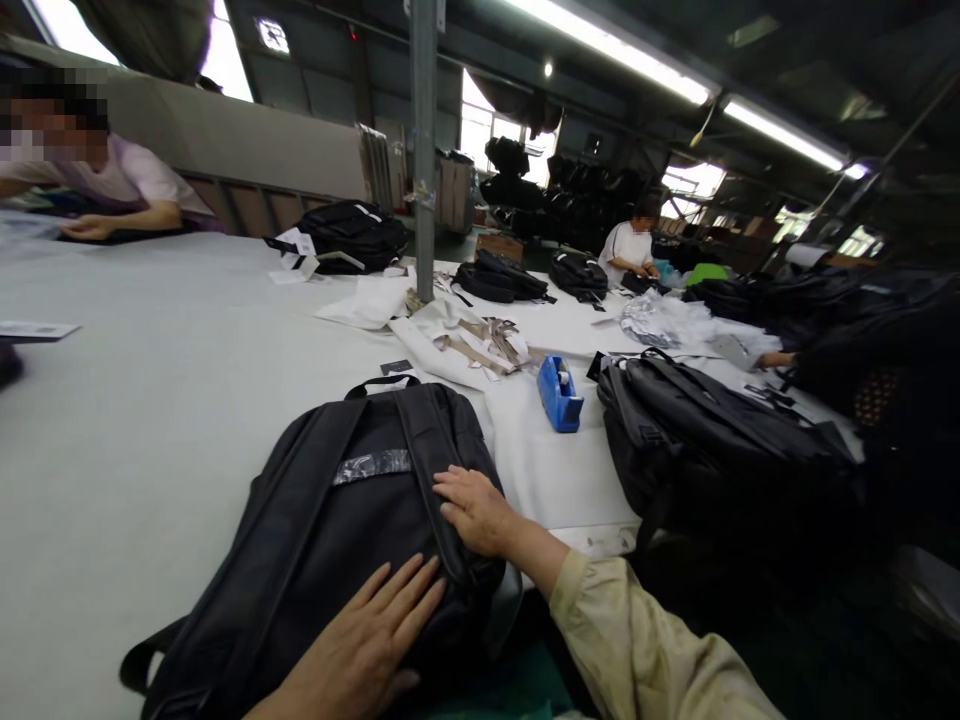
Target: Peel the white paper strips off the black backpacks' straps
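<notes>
A black backpack (352, 530) lies in front of me on the white table, its two shoulder straps facing up and its top handle pointing away. A strip of shiny clear plastic (373, 466) crosses its back panel between the straps. My left hand (367, 640) rests flat on the lower part of the back panel, fingers stretched out. Higher up, my right hand (476, 510) lies on the right shoulder strap with its fingers extended. Neither hand grasps anything. Just beyond the bag a small black tag (396, 368) lies on the table.
A blue tape dispenser (559, 394) stands right of the backpack, near more black bags (720, 430). Paper scraps (487, 343) surround a metal post (424, 150). One person (142, 180) works at the far left, another (631, 245) at the back, and a hand (776, 360) shows at right.
</notes>
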The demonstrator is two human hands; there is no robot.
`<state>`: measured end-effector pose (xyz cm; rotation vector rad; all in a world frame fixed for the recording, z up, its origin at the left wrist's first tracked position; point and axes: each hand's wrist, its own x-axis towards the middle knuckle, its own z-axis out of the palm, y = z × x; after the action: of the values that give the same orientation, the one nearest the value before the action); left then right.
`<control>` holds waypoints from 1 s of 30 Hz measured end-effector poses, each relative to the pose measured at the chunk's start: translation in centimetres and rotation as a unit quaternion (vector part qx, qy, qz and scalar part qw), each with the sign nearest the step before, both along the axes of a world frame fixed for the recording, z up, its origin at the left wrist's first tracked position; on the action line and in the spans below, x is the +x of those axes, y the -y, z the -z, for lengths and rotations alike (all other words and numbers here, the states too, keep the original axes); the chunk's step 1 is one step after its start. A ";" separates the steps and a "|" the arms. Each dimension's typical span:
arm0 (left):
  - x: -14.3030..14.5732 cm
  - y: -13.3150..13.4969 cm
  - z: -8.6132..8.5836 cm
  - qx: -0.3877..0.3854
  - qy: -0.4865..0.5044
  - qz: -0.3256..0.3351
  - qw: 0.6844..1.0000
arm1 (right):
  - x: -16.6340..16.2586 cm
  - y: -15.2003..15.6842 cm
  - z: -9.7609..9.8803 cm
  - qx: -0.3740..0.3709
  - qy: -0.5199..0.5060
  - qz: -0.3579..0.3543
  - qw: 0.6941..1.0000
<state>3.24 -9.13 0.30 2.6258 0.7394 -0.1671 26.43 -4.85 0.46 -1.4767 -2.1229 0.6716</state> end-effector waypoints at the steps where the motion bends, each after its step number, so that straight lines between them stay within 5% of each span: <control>1: -0.2 0.5 0.8 0.009 0.000 -0.009 1.000 | 0.2 0.3 0.0 0.016 -0.038 0.027 0.999; 4: -0.1 -0.1 1.4 0.019 0.015 -0.017 1.000 | 0.7 1.8 -0.3 0.011 -0.106 0.150 0.983; 7: 0.9 -1.4 0.3 -0.003 0.062 -0.034 0.997 | 0.9 3.7 -0.8 -0.078 -0.133 0.232 0.960; 11: 2.8 -2.8 -0.6 -0.129 0.203 -0.117 0.964 | 0.3 4.7 -1.9 -0.211 -0.352 0.212 0.887; 13: 3.8 -3.6 -0.9 -0.250 0.259 -0.186 0.914 | -0.3 4.0 -3.1 -0.217 -0.473 0.203 0.829; 15: 4.6 -4.6 -1.7 -0.305 0.279 -0.247 0.876 | -0.8 2.7 -4.7 -0.186 -0.526 0.188 0.809; 21: 5.5 -7.1 -7.3 -0.094 0.321 -0.334 0.881 | -1.2 -1.2 -8.7 -0.082 -0.505 0.143 0.847; 25: 5.7 -8.7 -9.5 -0.144 0.347 -0.354 0.857 | -0.8 -1.2 -8.1 -0.007 -0.417 0.171 0.893; 30: 6.8 -10.6 -8.9 -0.259 0.439 -0.446 0.736 | -0.8 2.0 -4.2 -0.047 -0.322 0.229 0.917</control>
<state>10.03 1.45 9.18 1.3044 1.2131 0.9301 25.67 -6.87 4.64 -1.4611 -1.2103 0.9229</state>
